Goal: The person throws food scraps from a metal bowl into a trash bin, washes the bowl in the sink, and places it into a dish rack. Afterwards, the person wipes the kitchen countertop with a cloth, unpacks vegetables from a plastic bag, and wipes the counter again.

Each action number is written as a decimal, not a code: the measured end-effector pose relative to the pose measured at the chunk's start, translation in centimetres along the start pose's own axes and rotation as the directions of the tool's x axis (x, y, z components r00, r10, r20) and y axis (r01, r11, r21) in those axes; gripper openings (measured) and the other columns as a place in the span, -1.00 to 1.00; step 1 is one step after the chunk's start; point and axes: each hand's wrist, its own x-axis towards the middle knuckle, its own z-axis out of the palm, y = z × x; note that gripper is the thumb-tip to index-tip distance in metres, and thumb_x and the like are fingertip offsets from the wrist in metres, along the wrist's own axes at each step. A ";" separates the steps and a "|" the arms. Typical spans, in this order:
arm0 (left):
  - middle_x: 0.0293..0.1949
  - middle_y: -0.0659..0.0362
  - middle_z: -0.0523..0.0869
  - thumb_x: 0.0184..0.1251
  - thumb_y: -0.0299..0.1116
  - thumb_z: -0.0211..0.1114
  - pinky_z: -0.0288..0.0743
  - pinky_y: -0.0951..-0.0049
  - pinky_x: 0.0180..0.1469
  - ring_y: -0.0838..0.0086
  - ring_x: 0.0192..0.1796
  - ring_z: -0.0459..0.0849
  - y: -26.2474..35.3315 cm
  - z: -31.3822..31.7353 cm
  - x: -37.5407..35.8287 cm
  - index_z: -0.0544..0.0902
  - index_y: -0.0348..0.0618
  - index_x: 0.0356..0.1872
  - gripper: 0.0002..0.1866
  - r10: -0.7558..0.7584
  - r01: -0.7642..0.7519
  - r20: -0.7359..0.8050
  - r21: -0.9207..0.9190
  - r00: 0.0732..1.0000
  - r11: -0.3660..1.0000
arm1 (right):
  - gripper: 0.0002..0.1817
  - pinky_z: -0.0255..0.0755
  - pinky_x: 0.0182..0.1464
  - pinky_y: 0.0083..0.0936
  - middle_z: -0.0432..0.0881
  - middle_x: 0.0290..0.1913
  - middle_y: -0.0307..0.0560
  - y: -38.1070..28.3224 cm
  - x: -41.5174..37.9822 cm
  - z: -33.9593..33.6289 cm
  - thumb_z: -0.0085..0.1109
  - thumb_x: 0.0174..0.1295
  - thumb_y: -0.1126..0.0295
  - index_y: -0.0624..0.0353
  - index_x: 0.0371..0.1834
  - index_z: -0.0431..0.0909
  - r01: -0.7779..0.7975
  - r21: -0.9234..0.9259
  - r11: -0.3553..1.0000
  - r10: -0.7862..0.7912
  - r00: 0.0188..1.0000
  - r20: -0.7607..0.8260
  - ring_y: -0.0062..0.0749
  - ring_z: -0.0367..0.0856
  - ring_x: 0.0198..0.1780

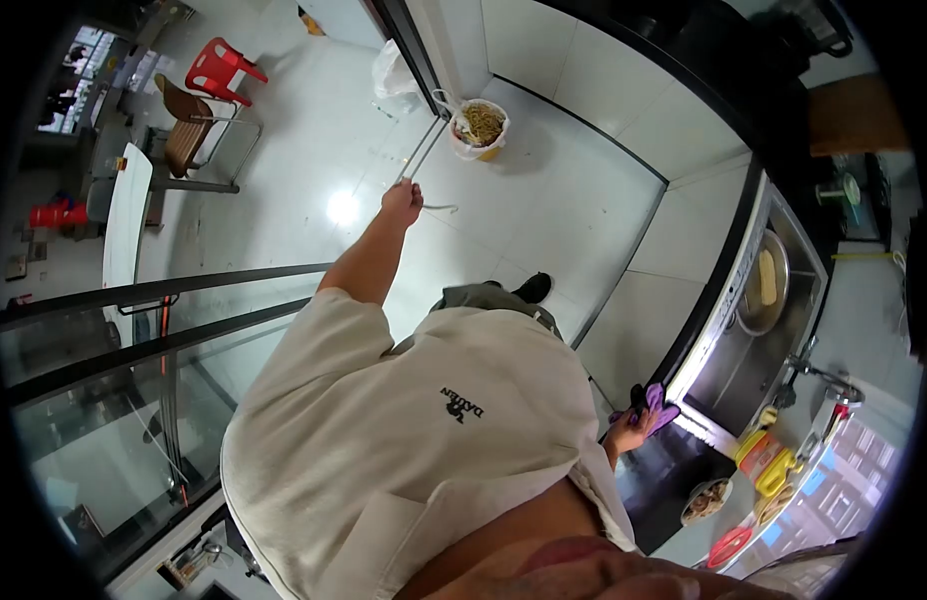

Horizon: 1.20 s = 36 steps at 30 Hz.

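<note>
My left hand (409,196) is closed around a thin grey metal rod-like thing (422,150). Two long parallel lengths run from it towards the door frame, and a short hooked piece (444,208) sticks out to the right. Close to their far end, a bin (499,153) lined with a white bag stands on the floor with yellowish scraps in it. Down at the right, beside the dark counter edge, my right hand (632,431) has its fingers bent round a purple and black bundle (660,408), perhaps cloth or gloves.
Glass door panels with dark frames (164,292) stand at the left. Beyond are a red stool (220,69), a brown chair (187,128) and a white table (130,215). At the right, a sink (729,385) holds a metal basin (781,308); a bowl (706,501) sits nearby.
</note>
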 end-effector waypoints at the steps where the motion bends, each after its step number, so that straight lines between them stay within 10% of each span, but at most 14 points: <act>1: -0.44 0.15 0.50 0.39 -0.43 0.02 0.38 0.54 -0.48 0.50 -0.48 0.45 0.1 1.4 0.9 0.41 -0.20 -0.24 -0.93 -0.013 0.012 -0.010 -0.065 1.000 0.998 | -0.70 0.45 0.12 -0.20 0.50 0.17 0.24 0.9 0.2 0.2 0.23 0.03 0.42 0.26 -0.14 0.61 -0.010 0.005 1.000 0.010 1.000 -0.012 0.09 0.53 0.14; 7: -0.42 0.11 0.49 0.43 -0.42 -0.08 0.42 0.43 -0.27 0.39 -0.27 0.50 0.4 6.7 8.6 0.42 -0.24 -0.29 -0.86 -0.017 0.038 0.097 -0.213 0.995 0.976 | -0.70 0.49 0.04 -0.24 0.59 0.06 0.20 0.3 0.8 -0.9 0.25 -0.04 0.43 0.28 -0.20 0.65 -0.144 -0.116 0.983 0.149 0.988 0.039 0.04 0.61 0.02; 11: -0.40 0.09 0.49 0.37 -0.49 0.05 0.47 0.44 -0.42 0.39 -0.44 0.50 0.8 11.1 15.5 0.40 -0.26 -0.23 -0.94 -0.104 0.063 -0.147 -0.260 0.984 0.963 | -0.66 0.52 -0.07 -0.25 0.66 -0.06 0.15 -3.1 2.6 -2.4 0.29 -0.12 0.42 0.24 -0.19 0.67 -0.296 -0.172 0.939 0.296 0.955 -0.030 -0.03 0.65 -0.09; 13: -0.40 0.10 0.51 0.37 -0.45 0.08 0.47 0.45 -0.44 0.41 -0.44 0.50 1.4 13.3 18.2 0.42 -0.26 -0.22 -0.90 -0.110 0.085 -0.129 -0.182 0.986 0.980 | -0.66 0.51 -0.03 -0.25 0.68 -0.14 0.12 -8.2 3.8 -3.9 0.24 -0.04 0.35 0.27 -0.18 0.65 -0.557 0.001 0.831 0.557 0.831 0.016 -0.02 0.65 -0.15; 20: -0.45 0.11 0.53 0.38 -0.48 0.11 0.51 0.44 -0.46 0.41 -0.47 0.54 3.2 19.3 25.5 0.46 -0.30 -0.26 -0.91 -0.046 0.061 -0.073 0.228 0.996 0.972 | -0.63 0.49 0.01 -0.23 0.68 -0.12 0.12 -12.2 2.7 -4.4 0.28 -0.05 0.30 0.29 -0.18 0.66 -0.479 -0.333 0.812 0.492 0.869 -0.052 0.00 0.65 -0.10; 27: -0.03 0.03 0.61 0.24 -0.12 0.29 0.51 0.38 -0.38 0.32 -0.22 0.63 4.1 21.6 29.6 0.34 -0.22 0.31 -0.33 0.244 0.055 -0.206 0.857 0.947 0.512 | -0.62 0.46 0.10 -0.23 0.66 -0.06 0.16 -18.7 5.4 -6.6 0.30 -0.04 0.32 0.31 -0.16 0.65 -0.503 -0.366 0.783 0.526 0.850 -0.041 0.02 0.62 -0.04; 28: 0.06 0.02 0.57 0.25 -0.08 0.25 0.53 0.30 -0.33 0.29 -0.10 0.62 5.2 22.1 28.0 0.31 -0.13 0.35 -0.32 0.115 0.066 -0.174 0.780 0.978 0.623 | -0.62 0.46 0.10 -0.22 0.65 -0.04 0.17 -18.9 5.5 -6.8 0.30 -0.04 0.34 0.33 -0.15 0.65 -0.488 -0.339 0.804 0.507 0.861 -0.036 0.01 0.62 -0.03; 31: 0.08 -0.05 0.61 0.28 -0.19 0.24 0.50 0.17 -0.09 0.20 0.04 0.60 4.5 19.0 29.7 0.30 -0.14 0.36 -0.36 0.109 0.008 -0.105 0.755 0.988 0.655 | -0.62 0.47 0.09 -0.23 0.65 -0.04 0.18 -20.8 6.2 -6.5 0.30 -0.03 0.34 0.36 -0.16 0.64 -0.444 -0.355 0.823 0.457 0.888 -0.052 0.00 0.62 -0.02; 34: -0.13 0.05 0.66 0.30 -0.26 0.23 0.54 0.44 -0.43 0.41 -0.32 0.67 1.5 8.9 35.7 0.49 -0.19 0.17 -0.56 -0.118 0.113 -0.028 0.568 0.993 0.815 | -0.61 0.49 0.01 -0.25 0.68 -0.09 0.09 -20.0 5.9 -5.4 0.29 -0.03 0.26 0.23 -0.13 0.66 -0.449 -0.322 0.833 0.461 0.886 -0.043 -0.03 0.65 -0.08; 36: -0.23 0.17 0.51 0.33 -0.33 0.02 0.51 0.39 -0.22 0.36 -0.14 0.58 0.4 4.9 34.2 0.47 -0.02 -0.13 -0.85 -0.183 0.096 0.021 0.791 0.983 0.604 | -0.61 0.49 -0.02 -0.25 0.69 -0.11 0.05 -20.4 6.1 -5.0 0.28 0.00 0.21 0.19 -0.12 0.66 -0.454 -0.303 0.838 0.474 0.880 -0.009 -0.03 0.65 -0.11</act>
